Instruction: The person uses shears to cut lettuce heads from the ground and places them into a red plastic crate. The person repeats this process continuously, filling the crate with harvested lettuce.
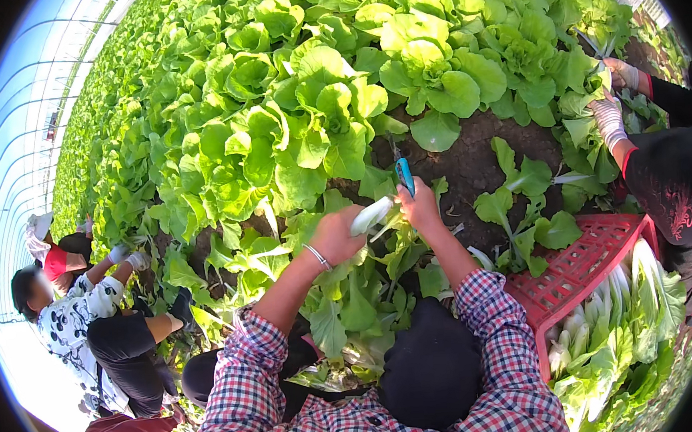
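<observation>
My left hand [338, 234] is closed around a leafy green vegetable [372, 215], whose white stem base points up and right towards my other hand. My right hand [420, 205] grips the blue handle of a small cutting tool [404, 176]; its dark blade points away from me, low over the soil, and its exact kind is hard to tell. The stem base lies close to my right fingers; whether they touch it I cannot tell. Loose green leaves [358, 299] hang and lie below both hands. Standing leafy plants [320, 109] grow just beyond them.
A red plastic crate [584, 265] with harvested greens [607, 342] stands at my right. Cut leaves [525, 191] lie on brown soil [480, 152]. A co-worker's gloved hands [606, 107] hold greens at far right. Two co-workers crouch at left, one in a patterned shirt [77, 325].
</observation>
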`<state>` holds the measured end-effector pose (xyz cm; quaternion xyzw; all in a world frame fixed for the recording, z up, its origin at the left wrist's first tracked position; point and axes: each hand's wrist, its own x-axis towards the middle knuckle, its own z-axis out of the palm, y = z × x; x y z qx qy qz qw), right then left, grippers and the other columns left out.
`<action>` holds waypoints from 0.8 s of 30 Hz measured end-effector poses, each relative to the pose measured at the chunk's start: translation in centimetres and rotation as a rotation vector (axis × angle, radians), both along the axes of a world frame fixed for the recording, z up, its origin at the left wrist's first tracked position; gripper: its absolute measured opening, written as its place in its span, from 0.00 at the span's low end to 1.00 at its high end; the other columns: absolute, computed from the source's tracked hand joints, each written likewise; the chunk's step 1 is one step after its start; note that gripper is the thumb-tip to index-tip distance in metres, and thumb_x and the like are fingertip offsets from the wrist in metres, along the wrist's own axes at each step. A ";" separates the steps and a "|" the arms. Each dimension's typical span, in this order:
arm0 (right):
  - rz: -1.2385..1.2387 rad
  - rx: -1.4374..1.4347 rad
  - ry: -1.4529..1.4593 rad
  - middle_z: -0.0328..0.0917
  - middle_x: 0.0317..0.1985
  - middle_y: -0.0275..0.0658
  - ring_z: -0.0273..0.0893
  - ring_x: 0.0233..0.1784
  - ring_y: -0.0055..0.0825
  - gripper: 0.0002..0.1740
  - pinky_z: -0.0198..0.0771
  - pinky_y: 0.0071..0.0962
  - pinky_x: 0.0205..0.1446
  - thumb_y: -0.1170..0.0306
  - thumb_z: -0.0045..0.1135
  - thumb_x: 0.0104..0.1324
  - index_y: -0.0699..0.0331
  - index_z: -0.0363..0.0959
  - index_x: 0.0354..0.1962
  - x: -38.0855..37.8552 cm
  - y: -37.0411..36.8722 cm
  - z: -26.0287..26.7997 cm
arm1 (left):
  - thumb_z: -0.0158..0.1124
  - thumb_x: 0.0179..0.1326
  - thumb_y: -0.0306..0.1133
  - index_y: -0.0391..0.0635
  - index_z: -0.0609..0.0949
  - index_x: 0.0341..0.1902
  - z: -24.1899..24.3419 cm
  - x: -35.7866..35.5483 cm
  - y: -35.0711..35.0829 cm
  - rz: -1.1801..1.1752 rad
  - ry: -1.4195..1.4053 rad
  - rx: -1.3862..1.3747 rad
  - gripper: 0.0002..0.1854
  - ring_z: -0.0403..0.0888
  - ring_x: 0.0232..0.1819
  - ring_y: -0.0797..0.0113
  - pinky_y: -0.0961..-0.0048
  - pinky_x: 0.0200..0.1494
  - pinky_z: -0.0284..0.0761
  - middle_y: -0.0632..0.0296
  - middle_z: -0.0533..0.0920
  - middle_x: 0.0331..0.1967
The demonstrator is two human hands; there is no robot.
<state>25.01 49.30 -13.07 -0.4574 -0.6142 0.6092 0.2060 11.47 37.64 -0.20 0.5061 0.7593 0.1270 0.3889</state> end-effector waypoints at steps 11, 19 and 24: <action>0.137 0.064 -0.171 0.75 0.28 0.54 0.73 0.33 0.51 0.12 0.68 0.41 0.34 0.67 0.54 0.54 0.67 0.69 0.33 -4.5 2.9 -9.6 | 0.66 0.39 0.26 0.47 0.77 0.44 -3.7 -0.7 12.4 -0.763 0.547 -0.253 0.22 0.78 0.40 0.54 0.65 0.41 0.75 0.53 0.56 0.64; 0.215 0.188 -0.203 0.73 0.26 0.55 0.72 0.31 0.54 0.15 0.67 0.47 0.34 0.63 0.54 0.57 0.67 0.66 0.33 -4.8 3.4 -8.4 | 0.60 0.48 0.27 0.49 0.80 0.43 -6.3 -10.8 15.7 -0.680 1.035 -0.427 0.16 0.75 0.46 0.55 0.69 0.42 0.76 0.58 0.46 0.70; 0.305 0.229 -0.220 0.74 0.24 0.54 0.73 0.30 0.53 0.15 0.68 0.46 0.33 0.63 0.54 0.57 0.67 0.65 0.33 -5.6 3.0 -8.2 | 0.58 0.46 0.25 0.46 0.77 0.31 -7.0 -15.2 12.0 -0.536 0.951 -0.152 0.07 0.75 0.45 0.57 0.66 0.40 0.76 0.59 0.48 0.69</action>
